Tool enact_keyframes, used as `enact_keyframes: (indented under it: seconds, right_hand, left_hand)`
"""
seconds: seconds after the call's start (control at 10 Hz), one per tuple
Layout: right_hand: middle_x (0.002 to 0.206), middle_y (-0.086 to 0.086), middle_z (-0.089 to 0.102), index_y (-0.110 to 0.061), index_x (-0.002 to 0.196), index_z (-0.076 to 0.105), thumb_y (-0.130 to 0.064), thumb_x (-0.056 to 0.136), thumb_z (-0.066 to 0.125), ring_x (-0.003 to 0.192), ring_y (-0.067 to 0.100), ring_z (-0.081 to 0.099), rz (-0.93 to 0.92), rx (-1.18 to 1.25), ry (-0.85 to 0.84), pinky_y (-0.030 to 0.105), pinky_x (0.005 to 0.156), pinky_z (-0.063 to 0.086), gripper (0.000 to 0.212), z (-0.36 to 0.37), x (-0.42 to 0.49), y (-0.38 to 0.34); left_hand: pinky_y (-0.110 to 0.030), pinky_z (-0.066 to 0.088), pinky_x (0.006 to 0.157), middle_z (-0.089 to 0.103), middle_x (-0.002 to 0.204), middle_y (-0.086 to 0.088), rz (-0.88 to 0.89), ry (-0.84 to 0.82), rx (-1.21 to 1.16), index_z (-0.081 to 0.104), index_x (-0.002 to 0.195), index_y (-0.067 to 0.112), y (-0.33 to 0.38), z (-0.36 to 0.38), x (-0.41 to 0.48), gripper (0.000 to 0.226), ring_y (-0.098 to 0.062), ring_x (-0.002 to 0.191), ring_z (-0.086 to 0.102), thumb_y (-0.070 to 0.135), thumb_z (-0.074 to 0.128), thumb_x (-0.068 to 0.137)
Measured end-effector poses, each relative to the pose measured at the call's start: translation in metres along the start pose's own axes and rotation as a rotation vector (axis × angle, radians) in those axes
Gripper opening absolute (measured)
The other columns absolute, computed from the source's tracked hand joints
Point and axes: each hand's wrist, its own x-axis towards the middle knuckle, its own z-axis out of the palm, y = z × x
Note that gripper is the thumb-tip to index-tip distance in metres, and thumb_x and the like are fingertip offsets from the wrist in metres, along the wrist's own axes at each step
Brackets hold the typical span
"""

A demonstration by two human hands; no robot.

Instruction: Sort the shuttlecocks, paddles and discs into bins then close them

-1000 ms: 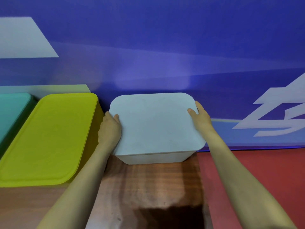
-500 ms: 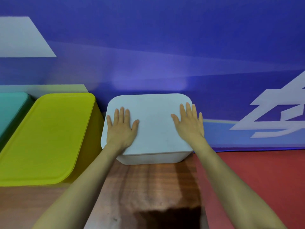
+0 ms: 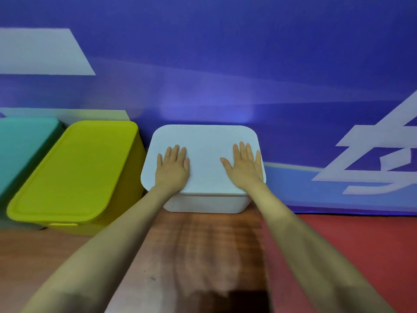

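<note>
White lid (image 3: 204, 141) takes our left hand (image 3: 172, 169) and right hand (image 3: 244, 169), both flat and spread; uneven pressure could leave 1 corner unlatched.

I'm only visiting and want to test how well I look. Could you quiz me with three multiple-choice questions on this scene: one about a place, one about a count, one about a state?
1. What stands directly left of the white bin?
A. a teal one
B. a yellow-green one
C. a red one

2. How many lidded bins are in view?
A. two
B. three
C. four

3. How do the hands lie on the white lid?
A. flat, fingers straight
B. curled round its edges
C. lifted clear of it

Answers:
1 B: the yellow-green bin sits between the white bin and the teal bin.
2 B: teal, yellow-green and white, each with its lid on.
3 A: the left hand and right hand lie palm down on the lid.
</note>
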Motion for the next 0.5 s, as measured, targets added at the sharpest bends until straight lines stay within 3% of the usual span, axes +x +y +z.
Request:
enact_keyframes:
  seconds: [0.2,0.4,0.5]
  right_hand:
    - [0.159,0.007,-0.003,-0.015,0.151,0.007,-0.05,0.099,0.016,0.145,0.025,-0.011,-0.008,0.055,-0.039,0.05,0.115,-0.01,0.063,-0.006,-0.008,-0.009]
    - [0.143,0.007,0.038,-0.012,0.138,0.038,-0.028,0.097,0.041,0.136,0.025,0.027,-0.141,0.142,-0.011,0.044,0.113,0.015,0.044,-0.035,-0.016,-0.037]
    - [0.142,0.007,0.042,-0.012,0.138,0.04,-0.024,0.096,0.045,0.135,0.024,0.03,-0.203,0.14,0.036,0.042,0.114,0.016,0.044,-0.055,-0.018,-0.069]
  left_hand:
    - [-0.04,0.011,0.116,0.021,0.156,-0.004,0.024,-0.09,-0.099,0.03,0.146,0.016,0.002,-0.019,-0.024,0.048,-0.023,0.143,0.016,0.034,0.03,0.101]
    - [-0.033,0.037,0.102,0.054,0.135,-0.005,0.03,-0.293,-0.11,0.059,0.124,0.012,-0.008,-0.069,-0.025,0.038,-0.023,0.122,0.048,0.034,0.045,0.095]
    - [-0.033,0.042,0.097,0.059,0.128,-0.003,0.047,-0.196,-0.134,0.061,0.121,0.013,-0.022,-0.099,-0.022,0.034,-0.023,0.117,0.053,0.031,0.046,0.095]
